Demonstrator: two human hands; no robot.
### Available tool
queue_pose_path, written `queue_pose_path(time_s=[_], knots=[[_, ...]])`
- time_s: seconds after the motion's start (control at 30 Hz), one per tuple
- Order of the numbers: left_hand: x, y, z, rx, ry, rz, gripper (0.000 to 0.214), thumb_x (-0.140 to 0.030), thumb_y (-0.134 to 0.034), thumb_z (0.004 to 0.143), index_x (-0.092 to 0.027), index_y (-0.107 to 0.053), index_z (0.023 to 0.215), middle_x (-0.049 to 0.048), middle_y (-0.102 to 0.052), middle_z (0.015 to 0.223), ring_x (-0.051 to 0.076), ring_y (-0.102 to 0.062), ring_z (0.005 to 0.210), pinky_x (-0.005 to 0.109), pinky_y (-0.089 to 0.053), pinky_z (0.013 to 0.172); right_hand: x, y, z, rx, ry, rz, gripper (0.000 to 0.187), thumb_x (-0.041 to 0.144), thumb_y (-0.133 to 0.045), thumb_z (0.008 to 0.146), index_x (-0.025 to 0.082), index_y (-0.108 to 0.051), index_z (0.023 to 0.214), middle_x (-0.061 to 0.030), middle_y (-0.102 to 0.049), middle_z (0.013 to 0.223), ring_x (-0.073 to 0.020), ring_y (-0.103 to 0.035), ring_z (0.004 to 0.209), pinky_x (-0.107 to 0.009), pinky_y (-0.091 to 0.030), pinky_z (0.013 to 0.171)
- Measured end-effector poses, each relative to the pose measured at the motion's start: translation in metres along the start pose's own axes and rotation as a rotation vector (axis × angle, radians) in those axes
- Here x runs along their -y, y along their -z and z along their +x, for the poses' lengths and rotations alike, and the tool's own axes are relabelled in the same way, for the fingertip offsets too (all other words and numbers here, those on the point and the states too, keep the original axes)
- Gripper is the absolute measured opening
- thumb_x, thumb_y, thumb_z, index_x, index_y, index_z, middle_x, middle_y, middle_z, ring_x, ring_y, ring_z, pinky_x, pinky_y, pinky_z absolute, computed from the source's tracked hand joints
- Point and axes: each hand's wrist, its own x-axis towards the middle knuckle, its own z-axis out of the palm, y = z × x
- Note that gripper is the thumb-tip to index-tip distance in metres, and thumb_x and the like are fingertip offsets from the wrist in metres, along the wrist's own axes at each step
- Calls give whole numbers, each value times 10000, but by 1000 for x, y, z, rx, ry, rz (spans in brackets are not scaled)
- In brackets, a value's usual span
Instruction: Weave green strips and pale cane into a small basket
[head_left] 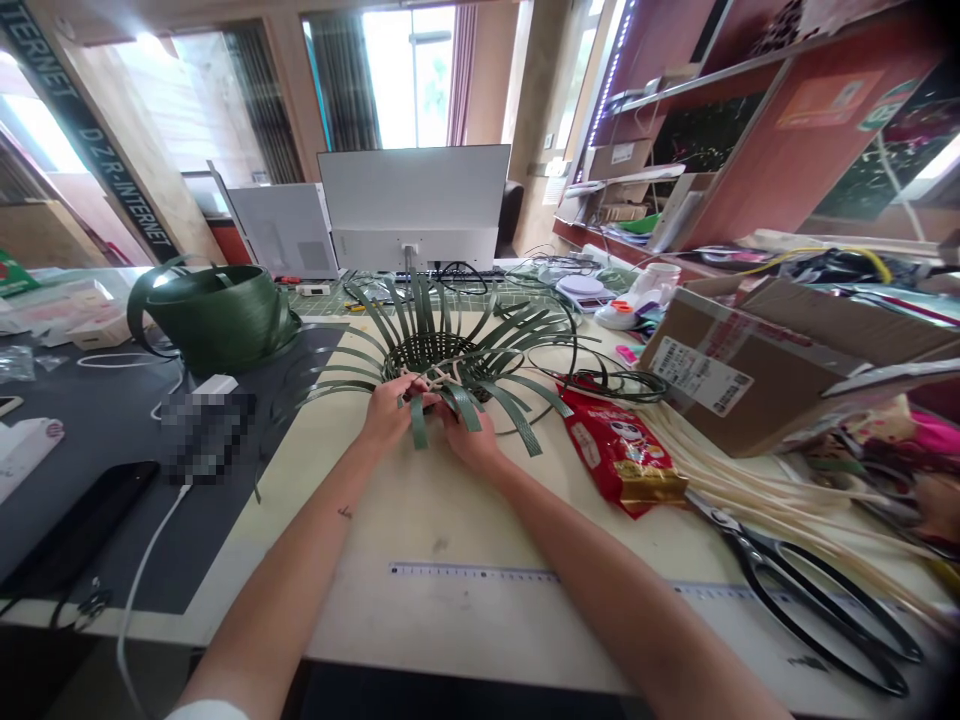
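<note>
On top of a wide cream worktable point(465, 520), lit by tall windows behind two white monitor backs point(414, 205), with reddish shelving along the right wall. Crowded on nearly every side: a fat green coil of flat plastic strapping point(214, 315) at far left on a dark mat point(67, 470), a brown cardboard box with a shipping label point(750, 365) at right, a red foil snack packet point(619, 450) just beside the work, a bundle of pale cream cane rods point(787, 500) fanned toward the near right corner, and large black-handled scissors point(817, 600) lying by a printed ruler strip point(480, 572) close to the near edge. Left open only in the bare stretch between that ruler and the work, occupied by both forearms.

Set near the table's middle, in front of the monitors: a half-woven dark green basket of flat strapping point(435, 355), with loose strips splayed outward in all directions, several overhanging toward the box and the coil.

Reached in from the near edge, forearms converging in a V. Left hand point(386, 410) curled at the basket's near rim, fingers closed about the weave and a pale cord there. Right hand point(469, 435) just beside it, nearly touching, fingers pinched shut on a single green strip point(418, 420) hanging down over the rim toward the tabletop.
</note>
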Motion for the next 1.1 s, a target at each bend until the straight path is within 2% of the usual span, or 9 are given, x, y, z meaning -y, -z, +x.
queue_pose_path(time_s=[0.1,0.17,0.27,0.43,0.6,0.73,0.9,1.1], knots=[[1,-5,6,-86,34,120,277,-455,-565,808,-201,-661,756,16,-677,766,168,-599,744,241,-418,677,6,-1,-1,12,-10,-20,279,209,-394,899,186,-647,1015,-80,-692,903,-217,-611,809,-274,-428,677],[4,-9,13,-137,98,159,267,-457,-572,795,-215,-681,815,20,-701,825,187,-614,794,251,-420,684,11,0,-1,62,-9,-52,305,201,-370,907,155,-598,1104,-95,-696,878,-218,-613,749,-275,-411,629],[10,-13,26,-120,148,125,222,-393,-591,765,-205,-671,853,21,-705,819,188,-616,789,253,-432,693,16,4,0,114,12,-78,338,185,-357,905,135,-550,1177,-108,-701,889,-215,-610,699,-271,-371,575],[17,-11,50,-9,146,7,111,-245,-564,700,-170,-570,619,-9,-609,610,150,-561,642,251,-419,645,16,9,8,71,68,12,273,177,-380,886,150,-648,935,-89,-701,847,-189,-589,686,-261,-345,580],[21,-8,62,23,271,-123,108,-198,-630,597,-167,-531,568,-35,-565,538,132,-534,579,245,-408,599,7,12,11,71,146,101,279,185,-368,880,148,-638,820,-57,-661,731,-145,-535,606,-241,-342,570],[24,-4,65,65,222,-99,108,-193,-633,603,-160,-539,563,-33,-572,544,129,-530,587,251,-408,619,-5,12,10,76,195,113,266,182,-376,865,162,-639,827,-51,-657,722,-150,-557,623,-238,-356,579],[28,0,67,103,129,-96,133,-236,-623,655,-157,-543,584,-21,-589,588,134,-543,621,255,-421,652,-14,11,12,76,184,123,266,175,-392,867,155,-655,905,-76,-682,790,-167,-597,698,-237,-397,625],[18,0,44,93,48,-56,195,-351,-561,786,-174,-558,704,-13,-604,685,138,-547,688,248,-427,688,-16,12,17,70,164,153,280,160,-402,863,170,-675,922,-75,-691,865,-190,-616,780,-277,-447,745]])
